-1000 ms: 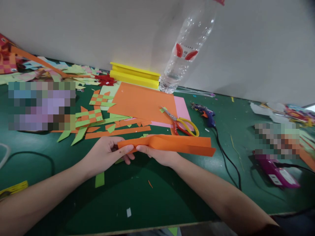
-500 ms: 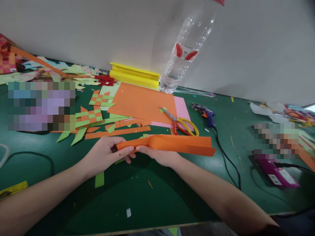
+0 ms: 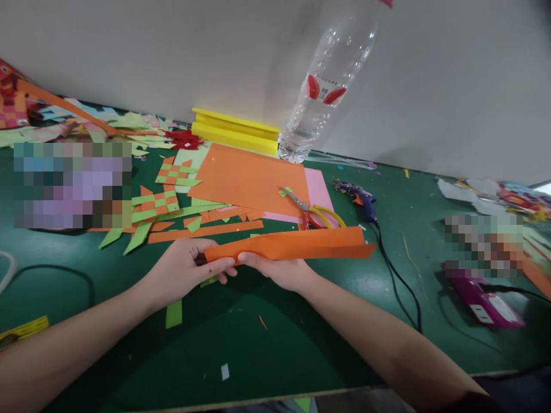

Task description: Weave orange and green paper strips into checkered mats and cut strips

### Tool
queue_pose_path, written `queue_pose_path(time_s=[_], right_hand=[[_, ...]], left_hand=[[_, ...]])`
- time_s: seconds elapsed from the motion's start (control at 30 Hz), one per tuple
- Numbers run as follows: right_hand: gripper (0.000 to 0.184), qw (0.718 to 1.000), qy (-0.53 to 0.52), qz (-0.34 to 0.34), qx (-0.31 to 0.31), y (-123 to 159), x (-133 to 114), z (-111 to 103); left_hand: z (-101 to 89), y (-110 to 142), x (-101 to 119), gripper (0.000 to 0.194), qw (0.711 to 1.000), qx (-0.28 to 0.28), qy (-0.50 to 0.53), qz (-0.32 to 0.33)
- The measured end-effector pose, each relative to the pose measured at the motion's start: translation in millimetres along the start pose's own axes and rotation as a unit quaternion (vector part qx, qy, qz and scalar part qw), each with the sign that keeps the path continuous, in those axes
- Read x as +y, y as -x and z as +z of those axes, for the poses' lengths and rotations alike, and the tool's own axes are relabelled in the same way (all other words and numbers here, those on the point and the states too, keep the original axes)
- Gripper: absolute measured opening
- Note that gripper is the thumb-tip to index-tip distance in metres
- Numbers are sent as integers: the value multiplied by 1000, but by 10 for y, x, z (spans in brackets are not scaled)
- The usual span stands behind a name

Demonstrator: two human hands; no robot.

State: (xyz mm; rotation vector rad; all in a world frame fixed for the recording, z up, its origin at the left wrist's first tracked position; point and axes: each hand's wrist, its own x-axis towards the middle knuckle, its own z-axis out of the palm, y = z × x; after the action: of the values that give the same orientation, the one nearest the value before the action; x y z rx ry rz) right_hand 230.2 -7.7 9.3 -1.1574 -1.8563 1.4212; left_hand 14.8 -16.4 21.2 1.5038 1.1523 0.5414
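Observation:
A long folded strip of orange paper (image 3: 310, 245) is held above the green table between both hands. My left hand (image 3: 189, 267) pinches its left end between thumb and fingers. The thumb of my right hand (image 3: 275, 271) presses on the strip near its middle, with the fingers hidden behind or beneath it. The strip's right part sticks out past my right hand. Just beyond it lie scissors (image 3: 327, 217) with red and yellow handles, partly covered by the strip. Orange sheets (image 3: 253, 178) and woven green-and-orange paper pieces (image 3: 157, 202) lie farther back.
A clear plastic bottle (image 3: 329, 86) leans by the wall beside a folded yellow paper piece (image 3: 236, 132). At the right are a blue glue gun (image 3: 361, 199) with a black cable and a purple power strip (image 3: 484, 301). Paper scraps (image 3: 206, 229) lie around the green table (image 3: 241, 367).
The right part of the orange strip has tilted up slightly and its fold looks more closed, covering more of the scissors' handles. Both hands stay in nearly the same place.

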Motion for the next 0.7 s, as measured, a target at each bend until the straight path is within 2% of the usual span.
queue_pose_path(time_s=[0.17, 0.33, 0.43, 0.53, 0.7], right_hand=[[40, 1000, -9, -4, 0, 6, 10, 25], [38, 998, -24, 20, 50, 35, -55, 36], [31, 996, -60, -2, 64, 39, -88, 24], [34, 995, -61, -16, 79, 28, -101, 10], [37, 994, -52, 1, 99, 15, -74, 10]], left_hand=[[2, 0, -1, 25, 1000, 3, 0, 13], [5, 23, 8, 27, 1000, 3, -14, 11], [2, 31, 5, 29, 999, 7, -31, 13], [0, 30, 1, 33, 999, 11, -50, 8], [4, 35, 1, 33, 998, 14, -55, 3]])
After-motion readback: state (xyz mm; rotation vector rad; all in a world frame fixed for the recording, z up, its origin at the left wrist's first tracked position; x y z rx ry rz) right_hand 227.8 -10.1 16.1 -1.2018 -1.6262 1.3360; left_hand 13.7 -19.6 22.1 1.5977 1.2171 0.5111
